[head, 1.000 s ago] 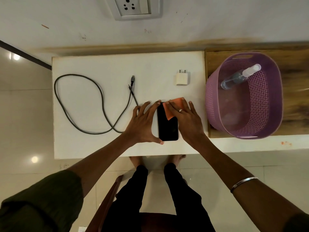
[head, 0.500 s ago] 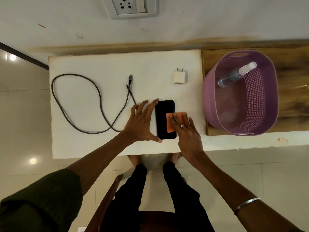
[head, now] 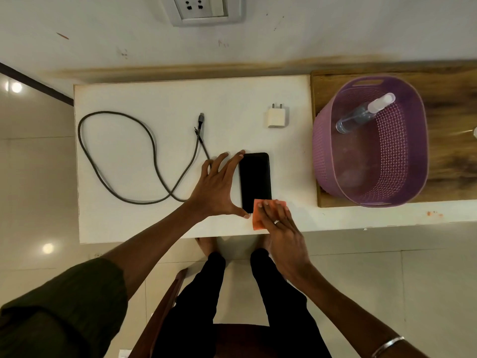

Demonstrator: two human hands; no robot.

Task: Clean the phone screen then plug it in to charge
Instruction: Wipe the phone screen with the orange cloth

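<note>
A black phone (head: 255, 179) lies flat, screen up, on the white table (head: 144, 223). My left hand (head: 219, 189) braces it, fingers along its left edge and thumb at its near left corner. My right hand (head: 280, 228) presses an orange cloth (head: 258, 217) flat on the phone's near end, partly over the table's front edge. A dark charging cable (head: 116, 156) lies looped to the left, its plug ends near the phone. Beyond the phone sits a white charger adapter (head: 276, 117). A wall socket (head: 200, 7) is above the table.
A purple plastic basket (head: 402, 161) stands on a wooden board (head: 451, 104) to the right, with a clear spray bottle (head: 364, 113) inside. My legs and a brown chair edge (head: 165, 301) are below the table's front edge.
My right hand has dragged the orange cloth from the phone's far end down along the screen to its near end. My left hand stays braced on the phone's left side.
</note>
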